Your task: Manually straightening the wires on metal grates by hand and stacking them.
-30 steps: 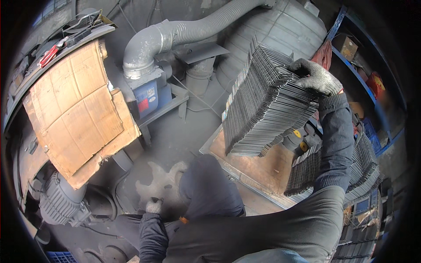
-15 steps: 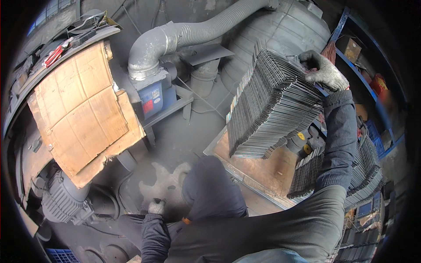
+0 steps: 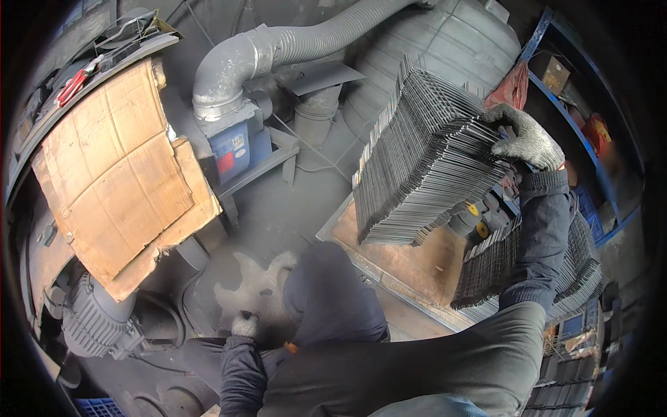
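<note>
A tall stack of thin dark metal grid plates (image 3: 431, 153) stands tilted at right of centre. At its upper right edge is my right hand (image 3: 526, 139) in a grey glove, its fingers and thumb curled round the plate edges. How many plates it grips is hidden. My left hand (image 3: 244, 324), gloved too, is closed low in front of me, beside my bent knee. Anything inside that fist cannot be made out.
Under the stack lies a brown board (image 3: 389, 229) in a metal frame. More stacked grids (image 3: 486, 274) stand beside my right arm. Cardboard (image 3: 118, 174) covers equipment at left, near a motor (image 3: 101, 320). A duct (image 3: 240, 62) and blue shelving (image 3: 573, 111) stand beyond.
My right hand has shifted slightly nearer and to the right along the stack's edge. The left hand stays closed in about the same place. The whole view has shifted a little.
</note>
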Motion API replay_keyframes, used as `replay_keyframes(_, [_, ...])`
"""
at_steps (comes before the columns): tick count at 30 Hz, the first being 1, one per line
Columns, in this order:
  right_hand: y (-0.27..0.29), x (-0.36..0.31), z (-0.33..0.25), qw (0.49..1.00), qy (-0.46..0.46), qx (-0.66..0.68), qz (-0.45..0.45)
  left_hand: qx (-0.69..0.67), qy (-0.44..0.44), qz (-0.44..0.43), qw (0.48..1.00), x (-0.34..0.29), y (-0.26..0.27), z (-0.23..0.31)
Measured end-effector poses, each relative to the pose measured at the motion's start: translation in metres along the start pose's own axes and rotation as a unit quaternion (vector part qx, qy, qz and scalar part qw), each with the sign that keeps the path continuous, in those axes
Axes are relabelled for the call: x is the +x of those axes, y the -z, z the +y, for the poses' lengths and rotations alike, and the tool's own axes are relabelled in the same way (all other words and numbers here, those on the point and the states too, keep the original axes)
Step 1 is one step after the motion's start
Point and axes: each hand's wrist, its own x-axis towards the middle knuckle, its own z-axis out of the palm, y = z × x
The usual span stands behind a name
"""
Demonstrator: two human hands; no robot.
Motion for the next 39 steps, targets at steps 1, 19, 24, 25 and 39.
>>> replay_keyframes(1, [-0.001, 0.002, 0.0, 1.0, -0.003, -0.018, -0.004, -0.024, -0.033, 0.004, 0.999, -0.001, 0.001, 0.001])
replay_keyframes(19, [-0.073, 0.01, -0.006, 0.95, 0.045, -0.24, 0.197, -0.059, -0.023, -0.011, 0.998, -0.007, 0.006, 0.007])
replay_keyframes(24, [-0.07, 0.017, 0.001, 0.94, 0.056, -0.271, 0.199, 0.008, -0.044, 0.007, 0.999, -0.005, 0.004, 0.007])
replay_keyframes(25, [-0.069, 0.019, 0.002, 0.946, 0.04, -0.257, 0.194, 0.006, -0.044, 0.008, 0.999, -0.005, 0.003, 0.007])
replay_keyframes(39, [-0.05, 0.03, 0.013, 0.967, 0.122, -0.186, 0.121, 0.007, 0.055, -0.033, 0.998, -0.018, 0.014, 0.031])
